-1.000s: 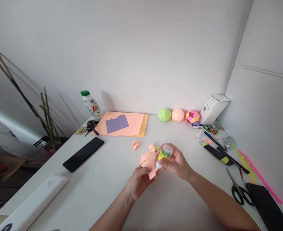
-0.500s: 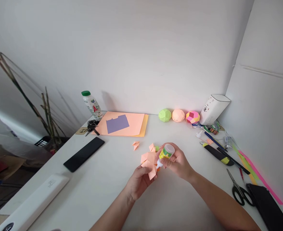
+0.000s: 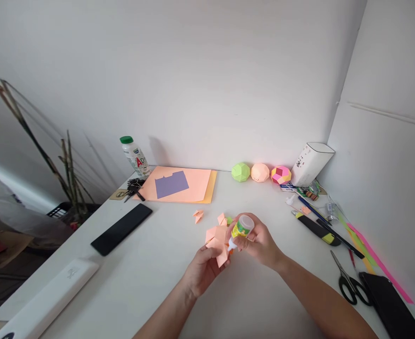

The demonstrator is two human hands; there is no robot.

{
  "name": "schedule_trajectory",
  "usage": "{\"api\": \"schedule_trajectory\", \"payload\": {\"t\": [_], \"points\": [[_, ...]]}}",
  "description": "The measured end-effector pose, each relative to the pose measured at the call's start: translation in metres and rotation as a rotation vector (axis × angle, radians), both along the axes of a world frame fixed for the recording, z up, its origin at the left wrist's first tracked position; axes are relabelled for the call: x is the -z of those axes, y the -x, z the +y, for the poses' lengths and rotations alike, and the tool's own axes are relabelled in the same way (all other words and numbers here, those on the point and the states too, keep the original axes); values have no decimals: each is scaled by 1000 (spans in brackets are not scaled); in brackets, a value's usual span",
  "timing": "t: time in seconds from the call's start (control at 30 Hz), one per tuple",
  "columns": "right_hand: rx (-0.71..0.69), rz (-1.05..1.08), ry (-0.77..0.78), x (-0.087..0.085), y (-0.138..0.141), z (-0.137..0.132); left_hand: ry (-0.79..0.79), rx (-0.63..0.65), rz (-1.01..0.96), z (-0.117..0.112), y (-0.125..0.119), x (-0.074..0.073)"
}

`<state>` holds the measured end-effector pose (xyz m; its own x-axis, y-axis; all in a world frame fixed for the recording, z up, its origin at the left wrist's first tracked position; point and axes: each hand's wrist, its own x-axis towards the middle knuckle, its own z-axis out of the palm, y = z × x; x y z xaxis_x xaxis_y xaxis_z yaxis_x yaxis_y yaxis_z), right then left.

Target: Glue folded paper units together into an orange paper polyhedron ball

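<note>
My left hand (image 3: 203, 268) is closed on a peach folded-paper model (image 3: 217, 242), with the thumb on its near face. In my right hand (image 3: 260, 240) is a small glue bottle (image 3: 242, 228) with a yellow and green label. It is tilted, nozzle down, and the tip is at the right side of the paper model; whether it touches cannot be made out. A small folded peach paper piece (image 3: 198, 216) lies on the table behind my hands. Another peach piece (image 3: 222, 219) shows just behind the model, beside a bit of green partly hidden by my right fingers.
Three paper polyhedra, one of them green (image 3: 240, 172), stand along the wall. Peach sheets (image 3: 200, 181), keys (image 3: 135, 187), a bottle (image 3: 135, 156) and a black phone (image 3: 122, 229) are to the left. Scissors (image 3: 350, 282), a cutter (image 3: 316, 228) and a white container (image 3: 312, 164) are on the right.
The view has shifted slightly. My hands still hold the paper model and the glue bottle in nearly the same pose, with the nozzle at the model's right side.
</note>
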<state>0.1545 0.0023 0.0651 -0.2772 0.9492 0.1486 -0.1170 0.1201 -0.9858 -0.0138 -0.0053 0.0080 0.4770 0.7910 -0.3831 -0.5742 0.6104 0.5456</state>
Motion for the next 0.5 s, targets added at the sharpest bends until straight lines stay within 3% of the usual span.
{"api": "schedule_trajectory", "payload": {"t": [0.17,0.33,0.43,0.5], "points": [[7,74,25,-1,-1,2,7,8,0,0,-1,0],[188,71,86,-2,-17,13,34,-5,4,0,-1,-5],[335,-282,165,4,-38,29,50,-25,-7,-1,0,-8],[343,-766,218,11,-53,40,53,-25,-24,-1,2,-9]]}}
